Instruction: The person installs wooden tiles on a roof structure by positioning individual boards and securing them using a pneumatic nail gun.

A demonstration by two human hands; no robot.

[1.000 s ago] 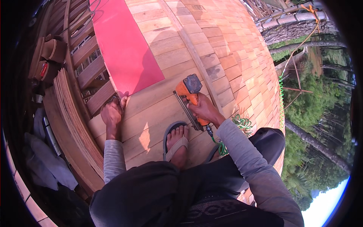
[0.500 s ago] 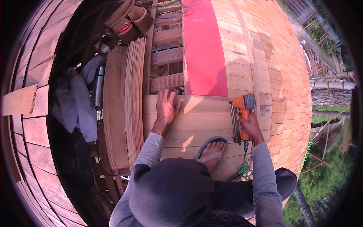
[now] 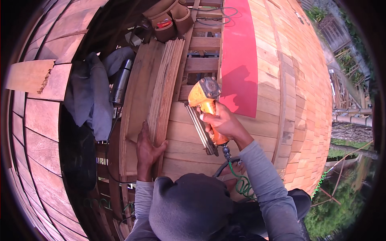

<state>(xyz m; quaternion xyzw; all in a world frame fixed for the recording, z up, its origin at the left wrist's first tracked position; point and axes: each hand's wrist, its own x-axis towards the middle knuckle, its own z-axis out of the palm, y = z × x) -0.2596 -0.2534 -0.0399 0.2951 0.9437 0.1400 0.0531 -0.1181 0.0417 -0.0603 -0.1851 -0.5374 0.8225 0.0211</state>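
My right hand (image 3: 227,124) grips the handle of an orange nail gun (image 3: 201,92) with a long magazine, raised over the pale wooden boards (image 3: 185,160). A coiled green hose (image 3: 245,184) runs down from its fitting. Lower left, my left hand (image 3: 149,152) rests on a stack of thin boards (image 3: 165,92), thumb spread toward the right and fingers pointing forward. A wider board (image 3: 136,80) lies along the stack's left side. Beyond the nail gun a red sheet (image 3: 241,48) lies lengthwise on the boards, with shadow across its near part.
Open slats (image 3: 203,64) show between stack and red sheet. A tool pouch (image 3: 179,22), grey cloth (image 3: 98,112) and steel flask (image 3: 122,82) sit at left, beside a dark gap and shingles (image 3: 44,120). The shingled surface (image 3: 305,120) curves away right, with trees and bamboo beyond.
The view has swung round toward the left. My right hand has raised the nail gun and moved it leftward. My left hand has shifted from the plank edge onto the board stack.
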